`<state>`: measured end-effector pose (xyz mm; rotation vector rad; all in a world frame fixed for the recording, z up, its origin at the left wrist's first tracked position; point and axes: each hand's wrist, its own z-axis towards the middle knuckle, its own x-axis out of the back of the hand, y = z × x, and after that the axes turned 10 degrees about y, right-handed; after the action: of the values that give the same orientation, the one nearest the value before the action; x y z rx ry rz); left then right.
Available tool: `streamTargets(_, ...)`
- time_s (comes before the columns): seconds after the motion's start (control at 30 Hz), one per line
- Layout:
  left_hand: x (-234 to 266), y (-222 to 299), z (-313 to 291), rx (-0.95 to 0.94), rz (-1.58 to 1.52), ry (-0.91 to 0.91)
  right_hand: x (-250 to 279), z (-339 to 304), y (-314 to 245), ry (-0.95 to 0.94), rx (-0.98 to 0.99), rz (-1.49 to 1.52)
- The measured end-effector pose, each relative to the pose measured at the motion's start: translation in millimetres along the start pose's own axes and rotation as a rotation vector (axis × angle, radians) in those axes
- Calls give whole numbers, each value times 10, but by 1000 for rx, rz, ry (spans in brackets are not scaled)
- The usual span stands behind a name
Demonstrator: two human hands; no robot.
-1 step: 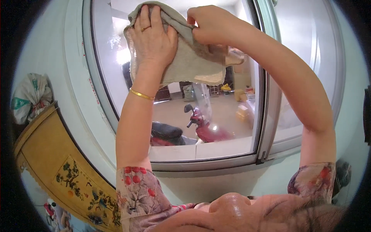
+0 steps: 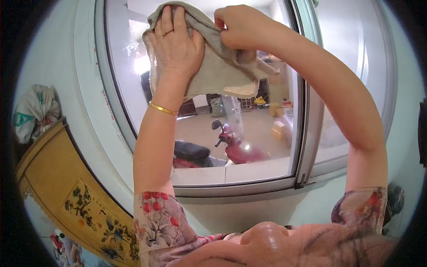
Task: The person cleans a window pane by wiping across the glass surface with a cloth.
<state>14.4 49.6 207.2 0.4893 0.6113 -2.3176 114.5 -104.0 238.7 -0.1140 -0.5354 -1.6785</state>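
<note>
A grey-green cloth [image 2: 222, 73] lies spread against the upper part of the window glass [image 2: 195, 131], its top edge folded over. My left hand [image 2: 178, 49] presses flat on the cloth's left side, fingers stretched upward, with a ring on one finger. At the upper right of the cloth, my right hand [image 2: 240, 29] is closed, its curled fingers gripping the folded edge. Part of those fingers is hidden behind the hand. A loose corner of the cloth sticks out below and to the right of it.
A metal window frame [image 2: 240, 190] borders the glass, with another pane [image 2: 338, 111] at right. Through the glass, a red scooter [image 2: 242, 149] and yellow boxes [image 2: 279, 130] show. At left stands a yellow panel with painted trees [image 2: 49, 158], a tied plastic bag [image 2: 38, 111] above it.
My right hand has shifted very slightly left, and the cloth's right edge and loose corner have moved a little with it. My left hand stays in place.
</note>
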Motion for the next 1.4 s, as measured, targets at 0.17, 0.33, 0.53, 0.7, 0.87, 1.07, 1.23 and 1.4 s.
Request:
streamTargets(0.17, 30, 36, 25, -8, -4, 16, -31, 349, 380, 186, -86, 18)
streamTargets(0.33, 34, 16, -2, 8, -62, 27, -8, 355, 341, 234, -114, 123)
streamTargets(0.53, -17, -27, -37, -26, -181, 138, -349, 133, -52, 819, -280, 313)
streamTargets(0.7, 10, 14, -27, -36, -69, -47, -378, -212, -149, 830, 25, 167)
streamTargets(0.87, -133, -169, -56, -51, 58, -155, -420, -555, -358, 666, 644, -3)
streamTargets(1.07, -11, -83, -58, -38, -41, -151, -623, -987, -943, 382, 572, 376)
streamTargets(1.23, 16, -26, -73, -35, 106, -208, -713, -563, -1092, 310, -100, 1300)
streamTargets(1.4, -123, -157, -150, -133, 162, -127, -917, -325, -795, 402, -126, 1744)
